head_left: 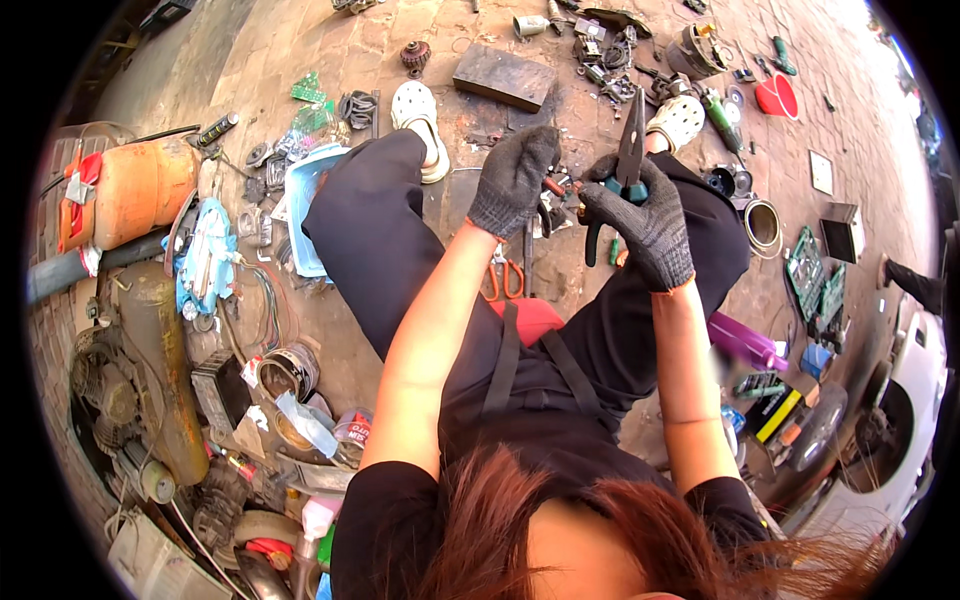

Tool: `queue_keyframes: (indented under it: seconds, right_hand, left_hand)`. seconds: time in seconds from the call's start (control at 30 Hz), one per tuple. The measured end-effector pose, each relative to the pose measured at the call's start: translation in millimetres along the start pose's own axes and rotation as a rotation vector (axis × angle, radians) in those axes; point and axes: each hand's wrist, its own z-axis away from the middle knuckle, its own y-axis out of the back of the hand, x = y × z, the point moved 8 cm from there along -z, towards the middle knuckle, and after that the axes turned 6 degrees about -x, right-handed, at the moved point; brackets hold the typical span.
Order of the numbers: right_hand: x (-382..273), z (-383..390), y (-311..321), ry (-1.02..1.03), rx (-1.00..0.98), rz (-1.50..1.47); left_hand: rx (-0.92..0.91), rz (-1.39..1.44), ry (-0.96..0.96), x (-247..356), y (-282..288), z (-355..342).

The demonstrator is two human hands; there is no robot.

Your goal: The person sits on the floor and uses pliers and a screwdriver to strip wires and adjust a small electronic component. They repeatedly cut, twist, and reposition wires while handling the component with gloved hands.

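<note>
My left hand (512,180), in a dark grey knit glove, is closed on a small copper-coloured piece (558,188), whose far details are hard to make out. My right hand (640,225), gloved the same way, grips pliers (630,140) with teal and black handles, their dark jaws pointing upward and away from me. The two hands are a short way apart between my knees. Below them on the ground lie orange-handled scissors (512,278), with a red object (525,318) nearer my body.
A metal block (505,75) lies ahead among scattered parts. At left are a blue tub (295,230) and an orange cylinder (140,195); at right, a red bucket (778,97), a green tool case (805,270), a white vehicle panel (905,410) and another person's leg (915,285).
</note>
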Motion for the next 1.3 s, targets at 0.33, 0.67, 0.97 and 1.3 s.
queue_keyframes:
  seconds: [0.33,0.67,0.97,1.3]
  right_hand:
    - [63,-2,-5,-0.259,-0.036,-0.152]
    - [44,4,6,-0.245,-0.218,-0.118]
    - [59,1,3,-0.335,-0.304,-0.168]
    - [73,16,-20,-0.449,-0.299,-0.903]
  left_hand:
    - [-0.166,0.322,0.124,-4,-15,1]
    - [-0.668,0.306,0.283,31,-23,16]
    - [-0.500,0.286,0.300,12,-13,23]
    - [-0.446,-0.342,-0.248,53,-12,8]
